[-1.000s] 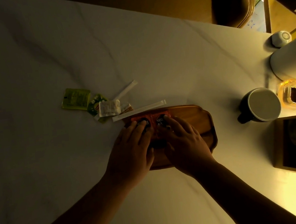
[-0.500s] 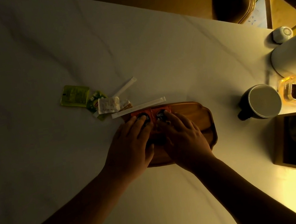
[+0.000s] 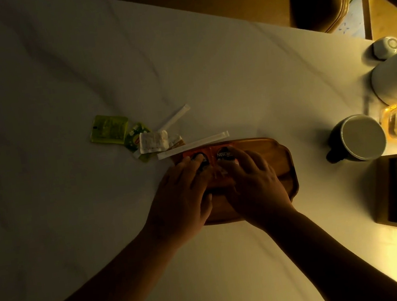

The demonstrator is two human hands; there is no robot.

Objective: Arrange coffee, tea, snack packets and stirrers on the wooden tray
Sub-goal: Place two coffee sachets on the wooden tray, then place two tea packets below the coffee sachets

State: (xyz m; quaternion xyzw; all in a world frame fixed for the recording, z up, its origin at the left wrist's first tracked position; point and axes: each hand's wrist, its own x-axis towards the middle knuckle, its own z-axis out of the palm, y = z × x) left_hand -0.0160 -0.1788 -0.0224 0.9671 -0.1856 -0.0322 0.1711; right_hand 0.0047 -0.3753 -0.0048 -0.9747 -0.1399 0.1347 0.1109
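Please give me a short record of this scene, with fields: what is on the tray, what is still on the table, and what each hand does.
tray: wooden tray on the white table
on tray: two red coffee packets, side by side
left hand: flat on the left packet
right hand: flat on the right packet
off tray: green tea packets, white sachet, two paper-wrapped stirrers
stirrer position: long one along the tray's far edge
nearby: mug

"NESCA…" lettering, partly covered, on the right red coffee packet (image 3: 224,154)

Hands (image 3: 218,188) flat on coffee packets (image 3: 209,155)
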